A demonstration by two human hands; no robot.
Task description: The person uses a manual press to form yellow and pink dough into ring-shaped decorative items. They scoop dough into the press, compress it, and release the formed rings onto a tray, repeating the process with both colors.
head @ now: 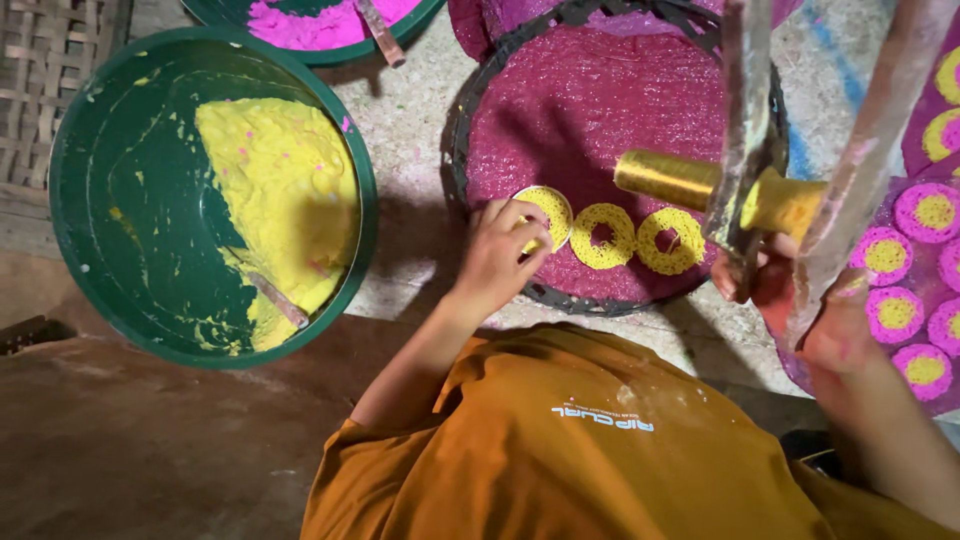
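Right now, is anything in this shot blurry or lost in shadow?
Head view: the metal press near the lens is blurred; the left hand throws a dark shadow between the green basin and the round tray; the floor at bottom left is dim; the yellow rings are sharp.

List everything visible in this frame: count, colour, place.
Yellow rings: three, yellow, in a row on the magenta tray.
Magenta tray: one, round, dark-rimmed, top centre.
Press tool: one, golden cylinder with handles, right.
Green basin: one, holding yellow dough, left.
Second basin: one, pink dough, top edge.
Pink-and-yellow discs: several, far right.
Orange shirt: bottom.
Left hand: on leftmost ring.
Right hand: gripping the handles.
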